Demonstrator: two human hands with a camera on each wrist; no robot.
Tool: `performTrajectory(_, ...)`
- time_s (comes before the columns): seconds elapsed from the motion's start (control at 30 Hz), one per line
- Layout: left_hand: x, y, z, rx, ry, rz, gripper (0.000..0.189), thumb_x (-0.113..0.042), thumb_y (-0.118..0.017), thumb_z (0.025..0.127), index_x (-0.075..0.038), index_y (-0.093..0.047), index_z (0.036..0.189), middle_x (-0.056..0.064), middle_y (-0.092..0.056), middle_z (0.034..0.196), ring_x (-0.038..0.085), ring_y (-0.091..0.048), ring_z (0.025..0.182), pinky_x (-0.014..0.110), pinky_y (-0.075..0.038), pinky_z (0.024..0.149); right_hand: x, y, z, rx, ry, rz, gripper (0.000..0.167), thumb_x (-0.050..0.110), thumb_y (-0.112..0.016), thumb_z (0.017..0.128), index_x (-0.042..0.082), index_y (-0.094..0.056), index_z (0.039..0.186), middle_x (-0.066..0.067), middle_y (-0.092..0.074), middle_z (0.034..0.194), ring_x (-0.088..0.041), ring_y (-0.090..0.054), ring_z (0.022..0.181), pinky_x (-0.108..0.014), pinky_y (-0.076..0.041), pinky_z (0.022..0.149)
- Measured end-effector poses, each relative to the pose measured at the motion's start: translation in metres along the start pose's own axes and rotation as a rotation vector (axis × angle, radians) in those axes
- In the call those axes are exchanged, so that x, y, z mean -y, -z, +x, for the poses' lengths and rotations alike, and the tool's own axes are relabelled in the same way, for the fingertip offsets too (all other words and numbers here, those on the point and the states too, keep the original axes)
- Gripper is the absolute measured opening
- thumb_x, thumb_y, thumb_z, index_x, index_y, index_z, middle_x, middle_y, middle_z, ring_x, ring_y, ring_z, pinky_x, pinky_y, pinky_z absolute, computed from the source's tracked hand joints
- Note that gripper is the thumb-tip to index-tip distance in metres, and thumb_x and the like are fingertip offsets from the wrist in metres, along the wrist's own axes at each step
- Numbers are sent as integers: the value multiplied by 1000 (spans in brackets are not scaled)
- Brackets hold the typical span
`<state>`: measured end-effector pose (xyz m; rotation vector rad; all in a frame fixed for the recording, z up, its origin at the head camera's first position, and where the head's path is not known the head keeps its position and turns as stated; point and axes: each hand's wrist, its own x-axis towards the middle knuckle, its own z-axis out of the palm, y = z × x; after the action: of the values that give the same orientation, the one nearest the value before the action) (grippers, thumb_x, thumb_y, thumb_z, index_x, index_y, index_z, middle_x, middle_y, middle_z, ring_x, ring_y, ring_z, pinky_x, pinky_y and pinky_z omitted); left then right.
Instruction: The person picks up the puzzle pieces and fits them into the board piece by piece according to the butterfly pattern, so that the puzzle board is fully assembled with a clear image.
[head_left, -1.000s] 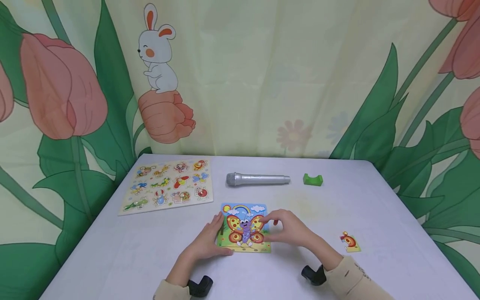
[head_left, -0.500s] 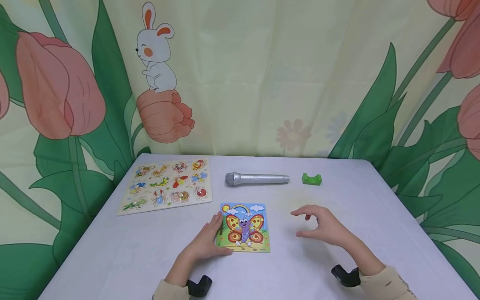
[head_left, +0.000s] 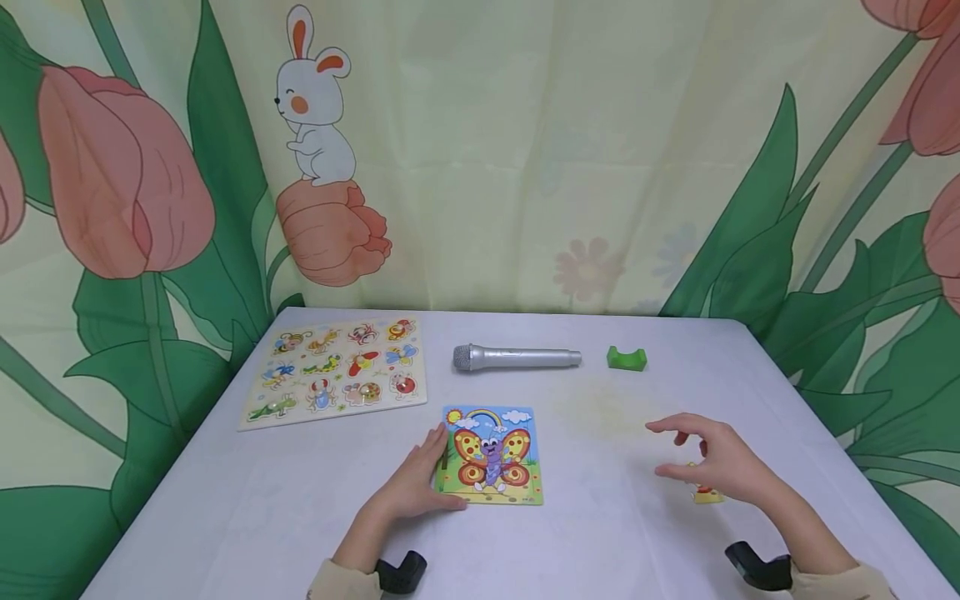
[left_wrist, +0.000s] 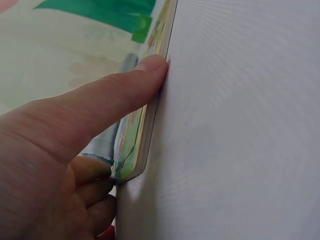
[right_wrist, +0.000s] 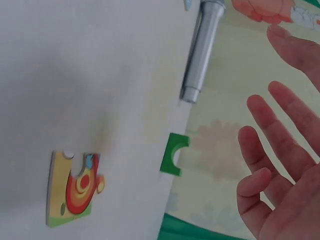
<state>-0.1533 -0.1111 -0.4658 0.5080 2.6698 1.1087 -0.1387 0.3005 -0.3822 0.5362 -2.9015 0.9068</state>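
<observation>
A square butterfly jigsaw puzzle (head_left: 491,457) lies flat on the white table. At its lower left corner my left hand (head_left: 409,485) holds it, fingers along the left side and thumb on the near edge. The left wrist view shows the thumb pressed against the puzzle's layered edge (left_wrist: 145,145). My right hand (head_left: 723,460) hovers with fingers loosely bent and apart, holding nothing. Partly hidden beneath it in the head view is a loose puzzle piece (head_left: 707,496). The right wrist view shows that piece (right_wrist: 80,192) whole, with an orange-red spiral and a yellow edge.
Behind the puzzle lies a silver toy microphone (head_left: 517,357), and right of it a green block with a curved notch (head_left: 627,359). A larger insect peg puzzle board (head_left: 337,375) rests at the back left. A printed curtain (head_left: 487,167) hangs behind the table.
My right hand has left the puzzle's right side and moved rightward, over to the loose piece, with its fingers spread apart. The left hand and puzzle stay in place.
</observation>
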Motion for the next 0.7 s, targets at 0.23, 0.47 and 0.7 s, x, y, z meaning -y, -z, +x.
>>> performTrajectory(0.23, -1, 0, 0, 4, -2, 3, 106, -40, -79, 66, 4, -20, 143, 19, -12, 150, 33, -9, 137, 50, -9, 110, -27, 6, -12, 76, -94, 13, 56, 25, -80, 68, 6, -61, 116, -14, -60, 110, -20, -49, 82, -27, -45, 59)
performTrajectory(0.47, -2, 1, -1, -2, 1, 3, 106, -40, -79, 66, 4, -20, 143, 19, -13, 150, 33, -9, 137, 50, -10, 110, -60, 4, -20, 145, -200, 13, 66, 25, -84, 62, 1, -59, 118, -19, -59, 111, -24, -48, 86, -26, -47, 59)
performTrajectory(0.7, -1, 0, 0, -5, -1, 4, 106, -40, -79, 66, 4, -21, 143, 18, -13, 150, 33, -9, 138, 51, -10, 110, -79, -3, -23, 186, -283, -66, 66, 17, -86, 56, 2, -61, 115, -17, -59, 109, -23, -46, 85, -30, -47, 64)
